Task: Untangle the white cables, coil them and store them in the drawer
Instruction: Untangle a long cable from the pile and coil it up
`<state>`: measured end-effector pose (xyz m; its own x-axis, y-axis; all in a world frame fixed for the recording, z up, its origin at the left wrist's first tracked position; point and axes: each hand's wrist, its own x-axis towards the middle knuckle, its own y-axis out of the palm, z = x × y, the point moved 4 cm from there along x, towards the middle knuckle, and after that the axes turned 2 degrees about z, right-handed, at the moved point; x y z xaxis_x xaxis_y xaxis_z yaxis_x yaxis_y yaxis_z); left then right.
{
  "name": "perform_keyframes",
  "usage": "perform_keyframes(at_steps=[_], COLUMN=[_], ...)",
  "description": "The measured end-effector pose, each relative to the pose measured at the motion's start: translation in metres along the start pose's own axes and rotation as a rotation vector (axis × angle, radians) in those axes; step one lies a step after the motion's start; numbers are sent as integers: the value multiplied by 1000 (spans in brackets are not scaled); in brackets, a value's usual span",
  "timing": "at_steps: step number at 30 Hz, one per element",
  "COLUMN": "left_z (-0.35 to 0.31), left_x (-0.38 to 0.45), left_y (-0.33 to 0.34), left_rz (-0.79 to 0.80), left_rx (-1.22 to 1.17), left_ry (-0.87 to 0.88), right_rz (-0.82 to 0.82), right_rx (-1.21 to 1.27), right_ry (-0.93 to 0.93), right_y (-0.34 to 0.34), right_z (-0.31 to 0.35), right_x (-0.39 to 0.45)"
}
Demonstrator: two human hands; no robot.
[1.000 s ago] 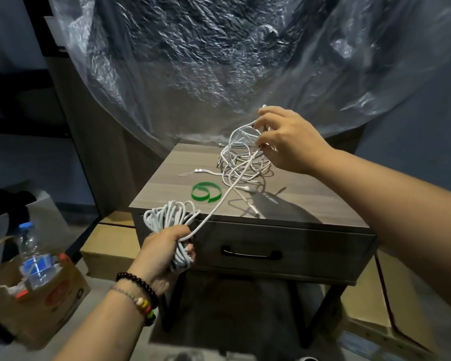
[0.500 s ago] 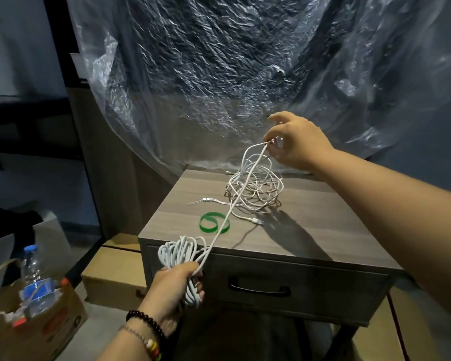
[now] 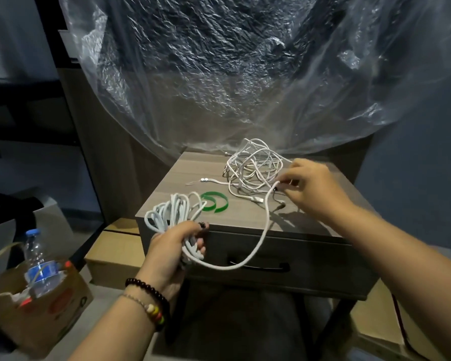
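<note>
Here, item by item: your tangled white cables (image 3: 254, 165) lie heaped at the back of the bedside table (image 3: 245, 214), unsorted. Your left hand (image 3: 176, 246) grips a coiled bundle (image 3: 172, 212) off the table's front left corner, fingers curled round its loops. One slack strand (image 3: 258, 246) sags from that bundle across the closed drawer (image 3: 284, 259) and climbs to your right hand (image 3: 314, 190), which pinches it just beside the heap. A green band (image 3: 215, 201) lies between bundle and heap. Crinkled plastic sheet (image 3: 219, 74) hangs behind; a water bottle (image 3: 38, 264) stands in a cardboard box (image 3: 44, 313), lower left.
</note>
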<state>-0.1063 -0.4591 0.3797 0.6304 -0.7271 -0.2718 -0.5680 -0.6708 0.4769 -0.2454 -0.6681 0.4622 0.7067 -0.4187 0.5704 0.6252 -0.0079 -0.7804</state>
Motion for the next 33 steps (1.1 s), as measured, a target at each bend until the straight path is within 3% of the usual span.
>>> perform_keyframes(at_steps=[6, 10, 14, 26, 33], left_z=[8, 20, 28, 26, 20], left_x=[-12, -14, -7, 12, 16], left_y=[34, 48, 57, 64, 60], left_rz=[202, 222, 259, 202, 154], left_rx=[192, 376, 314, 174, 155], left_ry=[19, -40, -144, -76, -42], right_rz=[-44, -82, -116, -242, -405], right_rx=[-17, 44, 123, 612, 772], right_ry=[-120, -124, -111, 300, 505], right_y=[39, 48, 45, 23, 22], right_z=[24, 35, 38, 8, -9], right_x=[-50, -57, -52, -49, -38])
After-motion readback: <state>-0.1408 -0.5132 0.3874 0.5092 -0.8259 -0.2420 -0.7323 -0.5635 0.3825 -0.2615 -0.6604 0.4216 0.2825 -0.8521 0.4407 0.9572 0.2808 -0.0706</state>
